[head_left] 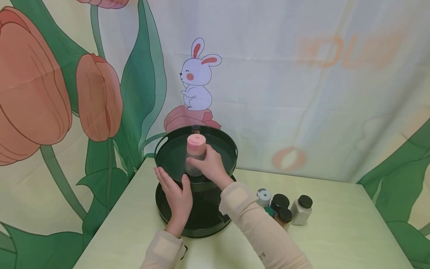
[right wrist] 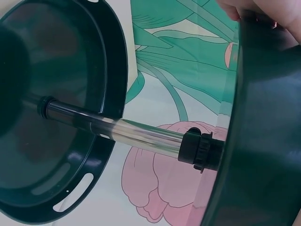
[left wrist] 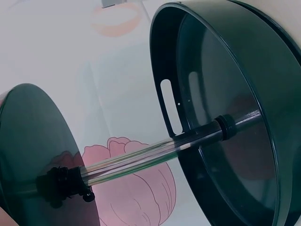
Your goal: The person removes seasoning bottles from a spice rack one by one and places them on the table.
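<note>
In the head view, my right hand point(head_left: 214, 165) grips a clear jar with a pink lid point(head_left: 196, 145), upright over the upper tray point(head_left: 171, 155) of a dark green two-tier rack. Whether the jar's base touches the tray cannot be seen. My left hand point(head_left: 177, 200) rests against the upper tray's front left side, fingers straight and thumb apart. At the back of that tray stands a small bottle with a black cap point(head_left: 196, 129). The wrist views show a clear post point(left wrist: 136, 162) joining the upper tray to the round lower tray point(left wrist: 221, 61).
Right of the rack, several jars are grouped on the pale table point(head_left: 339, 224): a white-lidded one point(head_left: 263, 196), black-lidded ones and a square clear one point(head_left: 300, 215). A printed curtain point(head_left: 268, 93) hangs behind the table. My right sleeve partly covers the group.
</note>
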The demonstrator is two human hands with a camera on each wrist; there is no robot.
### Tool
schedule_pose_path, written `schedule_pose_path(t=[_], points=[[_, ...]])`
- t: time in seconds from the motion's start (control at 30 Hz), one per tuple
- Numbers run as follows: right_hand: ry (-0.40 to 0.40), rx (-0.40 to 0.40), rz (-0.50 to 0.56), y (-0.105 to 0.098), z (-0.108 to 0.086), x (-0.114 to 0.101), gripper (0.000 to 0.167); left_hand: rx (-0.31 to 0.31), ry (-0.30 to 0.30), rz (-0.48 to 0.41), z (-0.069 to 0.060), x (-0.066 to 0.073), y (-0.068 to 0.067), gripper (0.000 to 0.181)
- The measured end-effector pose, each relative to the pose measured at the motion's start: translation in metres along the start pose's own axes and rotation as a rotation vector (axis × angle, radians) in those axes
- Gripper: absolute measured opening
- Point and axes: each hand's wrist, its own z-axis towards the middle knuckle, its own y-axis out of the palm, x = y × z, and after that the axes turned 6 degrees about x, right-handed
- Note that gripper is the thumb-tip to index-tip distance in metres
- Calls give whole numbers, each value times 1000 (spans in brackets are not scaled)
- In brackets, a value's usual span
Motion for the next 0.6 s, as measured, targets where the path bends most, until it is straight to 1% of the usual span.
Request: schedule_pose_path(t=[0.33, 0.6], points=[[-8, 35, 34, -3, -2, -2, 61, -12, -8, 4, 0, 0, 0, 72], [1, 60, 46, -6, -2, 0, 60, -1, 3, 1, 0, -2, 1, 72]])
